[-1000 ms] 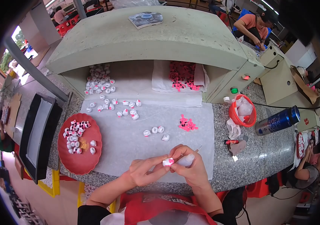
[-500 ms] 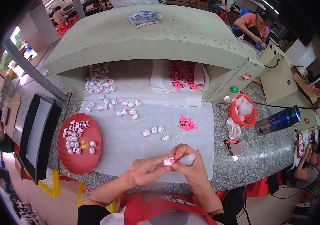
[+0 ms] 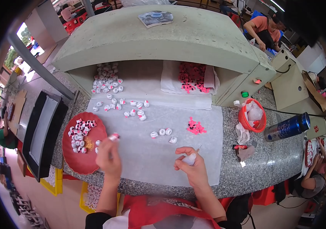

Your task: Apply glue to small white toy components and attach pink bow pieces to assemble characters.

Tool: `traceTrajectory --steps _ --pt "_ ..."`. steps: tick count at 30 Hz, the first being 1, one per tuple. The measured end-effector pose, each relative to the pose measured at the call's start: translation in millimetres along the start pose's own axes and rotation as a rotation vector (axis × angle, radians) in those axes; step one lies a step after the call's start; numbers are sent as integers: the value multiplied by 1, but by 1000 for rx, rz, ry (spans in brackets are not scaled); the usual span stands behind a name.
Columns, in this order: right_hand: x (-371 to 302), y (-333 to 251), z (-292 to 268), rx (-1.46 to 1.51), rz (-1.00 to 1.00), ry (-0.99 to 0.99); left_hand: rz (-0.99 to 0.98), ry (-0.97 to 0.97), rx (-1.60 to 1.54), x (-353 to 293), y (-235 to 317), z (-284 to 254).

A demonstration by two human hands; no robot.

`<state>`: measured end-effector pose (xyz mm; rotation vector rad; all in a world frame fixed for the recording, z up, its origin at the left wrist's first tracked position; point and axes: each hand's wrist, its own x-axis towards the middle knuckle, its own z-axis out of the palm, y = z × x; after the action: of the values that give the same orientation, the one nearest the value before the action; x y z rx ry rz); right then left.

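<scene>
My left hand [image 3: 109, 158], blurred by motion, is beside the red scalloped plate [image 3: 70, 162]. Its fingertips are closed on a small white piece with pink and dark marks [image 3: 114, 136]. Several similar white pieces [image 3: 79, 143] lie on the plate, partly hidden by that hand. At the front of the white sheet, my right hand [image 3: 194, 171] is closed around a small white squeeze bottle [image 3: 189, 159] with a thin needle tip pointing up. Beyond it on the sheet are a few white round pieces [image 3: 165, 132] and a small heap of flat pink pieces [image 3: 196, 126].
A pale green hooded cabinet [image 3: 151, 47] holds more white pieces [image 3: 107, 76] and pink pieces [image 3: 193, 76]. At left stands a black tray [image 3: 40, 133]. To the right are an orange-red basket [image 3: 260, 126], a blue bottle [image 3: 288, 127] and crumpled tissue [image 3: 242, 133]. People sit nearby.
My hands have parted. The left one has moved left to the plate with the small white piece; the right one keeps the squeeze bottle. The view has shifted slightly.
</scene>
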<state>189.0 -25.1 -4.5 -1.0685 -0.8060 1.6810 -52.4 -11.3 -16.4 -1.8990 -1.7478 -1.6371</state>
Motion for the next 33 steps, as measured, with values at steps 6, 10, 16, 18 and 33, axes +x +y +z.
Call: traceTrajectory --steps 6,10,16,18,33 --pt "3 5 -3 -58 -103 -10 -137 -124 248 19 0 16" --pt "-3 5 0 -191 -191 -72 26 -489 119 2 13 73" --pt "-14 -8 -8 -194 -250 88 -410 -795 -142 -8 16 76" --pt "-16 -14 -4 -130 -248 111 -596 -775 -378 -2 23 65" --pt "-48 -48 11 -766 -874 187 -704 -487 -1149 3 89 43"
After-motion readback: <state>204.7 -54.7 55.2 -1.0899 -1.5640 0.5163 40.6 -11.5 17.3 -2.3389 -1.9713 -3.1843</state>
